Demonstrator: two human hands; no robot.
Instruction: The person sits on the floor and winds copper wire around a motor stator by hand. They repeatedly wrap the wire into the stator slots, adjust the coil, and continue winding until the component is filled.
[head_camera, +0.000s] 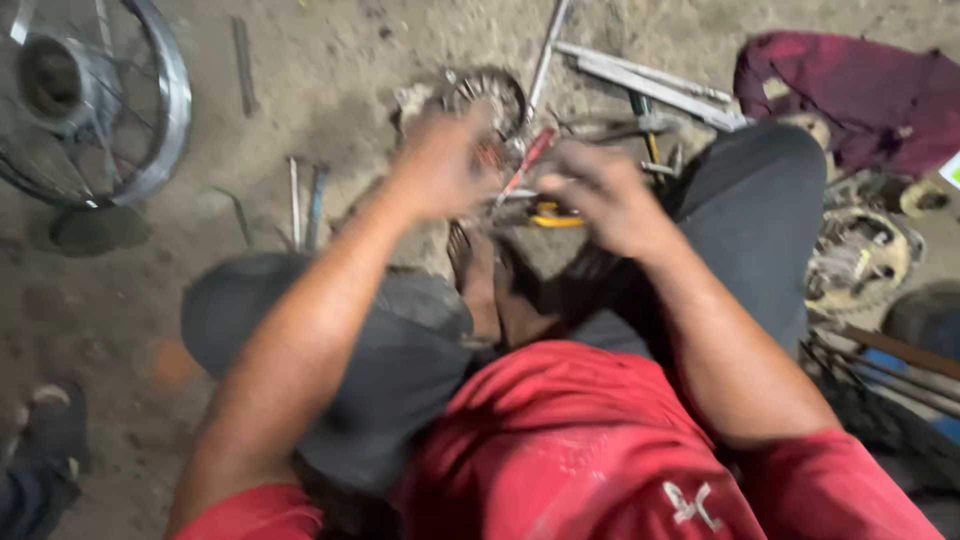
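the red-handled tool (527, 160) lies slanted between both hands, left hand (440, 165) and right hand (600, 195) equally near; their grip is too blurred to tell.

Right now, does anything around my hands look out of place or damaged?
Nothing looks clearly damaged, though the picture is blurred. Loose metal rods and bars lie scattered on the dirt floor around both hands, a spoked wheel lies flat at the left, and a maroon cloth is crumpled at the right.
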